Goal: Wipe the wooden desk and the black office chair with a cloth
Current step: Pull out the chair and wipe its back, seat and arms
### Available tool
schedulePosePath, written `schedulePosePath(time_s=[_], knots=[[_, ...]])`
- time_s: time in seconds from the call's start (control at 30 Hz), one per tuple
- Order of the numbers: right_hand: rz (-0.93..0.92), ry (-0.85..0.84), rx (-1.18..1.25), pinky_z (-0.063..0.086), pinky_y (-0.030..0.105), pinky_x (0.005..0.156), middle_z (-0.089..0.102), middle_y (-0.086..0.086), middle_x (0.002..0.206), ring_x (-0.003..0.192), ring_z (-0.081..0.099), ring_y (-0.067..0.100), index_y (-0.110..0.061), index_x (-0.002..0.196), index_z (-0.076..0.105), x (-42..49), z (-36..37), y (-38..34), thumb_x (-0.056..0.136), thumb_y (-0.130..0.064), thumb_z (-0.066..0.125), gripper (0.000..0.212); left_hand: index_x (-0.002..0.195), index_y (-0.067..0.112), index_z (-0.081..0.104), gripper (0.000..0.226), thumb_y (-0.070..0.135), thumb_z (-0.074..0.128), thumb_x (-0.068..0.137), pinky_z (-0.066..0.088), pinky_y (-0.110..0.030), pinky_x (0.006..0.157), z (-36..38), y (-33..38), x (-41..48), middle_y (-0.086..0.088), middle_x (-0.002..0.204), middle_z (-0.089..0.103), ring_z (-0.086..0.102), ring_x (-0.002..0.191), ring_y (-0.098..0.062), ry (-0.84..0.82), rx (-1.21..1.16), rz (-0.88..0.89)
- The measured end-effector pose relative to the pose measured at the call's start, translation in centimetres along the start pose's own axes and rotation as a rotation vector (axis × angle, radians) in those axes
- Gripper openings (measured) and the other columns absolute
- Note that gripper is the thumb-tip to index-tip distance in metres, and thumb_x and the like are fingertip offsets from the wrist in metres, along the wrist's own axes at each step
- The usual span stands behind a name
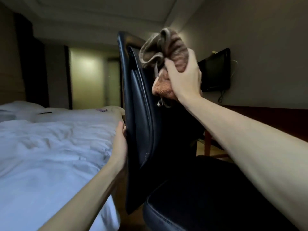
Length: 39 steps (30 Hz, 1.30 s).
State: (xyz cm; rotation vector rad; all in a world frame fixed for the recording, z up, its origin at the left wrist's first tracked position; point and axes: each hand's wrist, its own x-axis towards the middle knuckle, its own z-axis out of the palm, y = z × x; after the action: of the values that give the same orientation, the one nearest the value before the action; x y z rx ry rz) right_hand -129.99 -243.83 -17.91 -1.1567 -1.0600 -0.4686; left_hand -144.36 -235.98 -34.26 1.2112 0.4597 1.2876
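Note:
The black office chair's backrest (140,110) stands upright in the middle of the view, seen edge-on, with its dark seat (191,205) low at the right. My left hand (120,144) grips the backrest's left edge about halfway up. My right hand (185,77) holds a bunched brown cloth (166,52) and presses it against the upper front of the backrest. Part of the cloth hangs below my palm. The wooden desk shows only as a leg and edge (208,144) behind the chair.
A bed with a rumpled white duvet (55,147) fills the left side, close to the chair. A black television (216,70) is mounted on the right wall. A lit corridor (88,79) lies beyond the bed.

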Motion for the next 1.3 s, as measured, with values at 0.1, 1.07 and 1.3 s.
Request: schedulePosePath(time_s=[0.1, 1.07, 1.3], knots=[[0.053, -0.353, -0.092, 0.036, 0.049, 0.117, 0.061, -0.004, 0.140, 0.135, 0.051, 0.028, -0.035, 0.140, 0.053, 2.4, 3.9, 1.8, 0.085, -0.068, 0.064, 0.065, 0.122, 0.016, 0.073, 0.055, 0.054, 0.037, 0.107, 0.058, -0.020, 0.077, 0.1, -0.6, 0.4, -0.001, 0.115, 0.077, 0.073, 0.105, -0.013, 0.012, -0.010, -0.021], [0.115, -0.446, -0.057, 0.044, 0.042, 0.109, 0.066, 0.001, 0.134, 0.125, 0.058, 0.030, -0.033, 0.138, 0.057, 4.8, 6.2, 2.0, 0.082, -0.054, 0.059, 0.059, 0.109, 0.008, 0.075, 0.056, 0.052, 0.042, 0.101, 0.049, -0.036, 0.071, -1.8, 0.3, 0.0, -0.014, 0.097, 0.079, 0.069, 0.084, -0.026, 0.196, -0.123, -0.173], [0.066, -0.562, -0.040, 0.054, 0.042, 0.095, 0.073, -0.009, 0.102, 0.099, 0.068, 0.010, -0.030, 0.109, 0.068, -5.0, -2.3, 6.8, 0.064, -0.050, 0.059, 0.050, 0.116, 0.004, 0.075, 0.055, 0.047, 0.044, 0.101, 0.051, -0.049, 0.103, 0.9, -0.3, -0.2, -0.020, 0.111, 0.076, 0.069, 0.108, -0.039, 0.243, -0.224, -0.123]])
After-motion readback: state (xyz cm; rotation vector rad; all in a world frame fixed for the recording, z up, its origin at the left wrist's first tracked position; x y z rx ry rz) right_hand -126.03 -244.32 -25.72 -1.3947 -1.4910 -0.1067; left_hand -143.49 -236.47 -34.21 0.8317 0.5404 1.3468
